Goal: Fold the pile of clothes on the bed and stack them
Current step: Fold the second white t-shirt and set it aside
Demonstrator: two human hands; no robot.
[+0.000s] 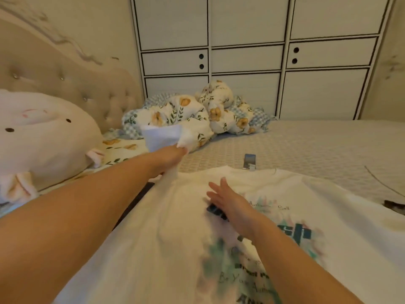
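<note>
White printed t-shirt [175, 249] is spread flat on the bed [317, 145] right under the camera. Right hand [228, 200] is on its chest, fingers straight and relaxed. Left hand [173, 154] is a bit farther out, gripping the shirt's sleeve [162, 136] and lifting it. A small tag [249, 161] lies just past the collar, then a floral duvet [197, 113] bunched near the wardrobe [252, 51].

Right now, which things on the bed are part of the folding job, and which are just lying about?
In the job:
white printed T-shirt, spread flat
left hand, gripping its sleeve
right hand, flat on the shirt

Lying about:
floral duvet
plush pillow
small card
</note>
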